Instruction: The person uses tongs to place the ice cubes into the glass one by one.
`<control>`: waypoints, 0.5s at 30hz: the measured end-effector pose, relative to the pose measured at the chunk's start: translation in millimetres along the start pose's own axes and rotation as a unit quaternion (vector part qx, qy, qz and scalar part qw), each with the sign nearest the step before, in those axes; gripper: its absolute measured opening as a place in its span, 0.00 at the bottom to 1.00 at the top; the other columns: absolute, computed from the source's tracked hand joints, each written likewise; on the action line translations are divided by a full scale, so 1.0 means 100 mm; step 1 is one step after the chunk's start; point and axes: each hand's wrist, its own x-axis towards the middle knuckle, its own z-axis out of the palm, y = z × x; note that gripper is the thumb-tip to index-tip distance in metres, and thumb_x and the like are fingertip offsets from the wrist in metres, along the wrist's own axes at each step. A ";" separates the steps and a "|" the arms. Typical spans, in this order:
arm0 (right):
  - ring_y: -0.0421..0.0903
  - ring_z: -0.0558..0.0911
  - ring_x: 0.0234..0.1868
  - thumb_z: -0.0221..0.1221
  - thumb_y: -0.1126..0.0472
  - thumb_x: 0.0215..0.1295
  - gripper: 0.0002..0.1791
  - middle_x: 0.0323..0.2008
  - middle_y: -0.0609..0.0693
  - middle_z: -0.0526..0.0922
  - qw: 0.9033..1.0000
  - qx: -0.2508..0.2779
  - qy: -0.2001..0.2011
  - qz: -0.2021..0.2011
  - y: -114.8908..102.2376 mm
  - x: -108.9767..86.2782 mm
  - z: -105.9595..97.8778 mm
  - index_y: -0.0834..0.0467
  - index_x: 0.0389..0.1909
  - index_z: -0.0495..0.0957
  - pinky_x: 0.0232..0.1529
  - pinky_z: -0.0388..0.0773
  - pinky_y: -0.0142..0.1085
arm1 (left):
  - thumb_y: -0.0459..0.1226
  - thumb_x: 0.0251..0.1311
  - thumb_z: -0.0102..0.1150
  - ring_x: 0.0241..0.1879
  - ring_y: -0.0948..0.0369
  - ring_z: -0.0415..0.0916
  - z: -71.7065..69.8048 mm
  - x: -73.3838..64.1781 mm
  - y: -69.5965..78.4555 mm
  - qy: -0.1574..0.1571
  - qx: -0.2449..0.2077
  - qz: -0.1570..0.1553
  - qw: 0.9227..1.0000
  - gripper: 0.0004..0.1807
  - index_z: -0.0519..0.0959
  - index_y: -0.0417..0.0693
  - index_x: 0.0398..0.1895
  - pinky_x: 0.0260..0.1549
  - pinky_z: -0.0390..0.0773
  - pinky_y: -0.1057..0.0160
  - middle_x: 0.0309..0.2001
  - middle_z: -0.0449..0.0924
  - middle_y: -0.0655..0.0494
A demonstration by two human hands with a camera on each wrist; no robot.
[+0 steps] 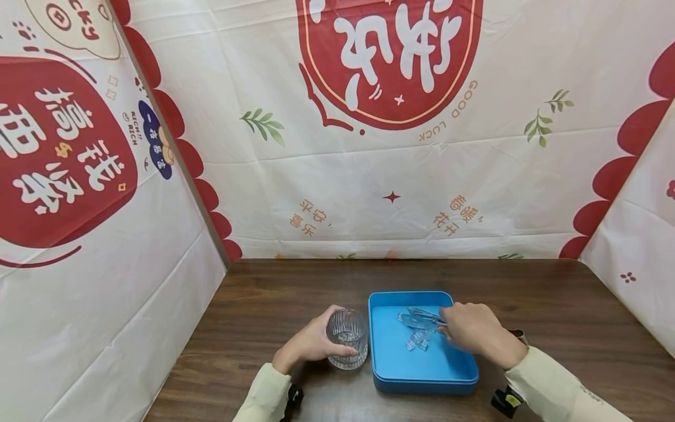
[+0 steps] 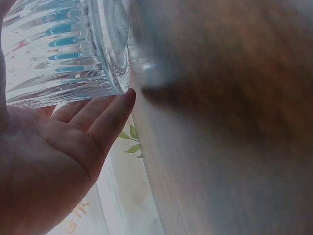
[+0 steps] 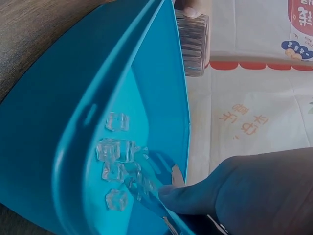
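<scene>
My left hand [image 1: 312,340] grips a clear ribbed drinking glass [image 1: 361,331] from its left side, thumb across the front. In the left wrist view the fingers [image 2: 110,120] lie along the glass [image 2: 63,58]. Right of it stands a blue square tray [image 1: 403,370] with several clear ice cubes [image 1: 419,338] on its floor. My right hand [image 1: 471,328] reaches over the tray's right side and holds clear tongs [image 1: 422,319]. Their tips are close to the cubes [image 3: 113,149]; whether a cube sits between them I cannot tell.
A brown wooden table [image 1: 295,281] carries the tray and glass. Behind it hangs a white printed cloth [image 1: 348,187], with another cloth [image 1: 132,281] along the left. Black straps with devices are on both wrists. The tray's raised wall stands between the glass and the cubes.
</scene>
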 end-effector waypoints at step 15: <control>0.41 0.69 0.17 0.67 0.56 0.62 0.12 0.20 0.48 0.74 1.000 0.014 -0.012 0.022 -0.04 0.03 0.02 0.60 0.39 0.81 0.16 0.68 0.32 | 0.53 0.45 0.77 0.43 0.62 0.76 0.00 -0.01 0.01 -0.003 -0.010 -0.002 1.000 0.43 0.65 0.60 0.64 0.43 0.77 0.59 0.47 0.77 0.58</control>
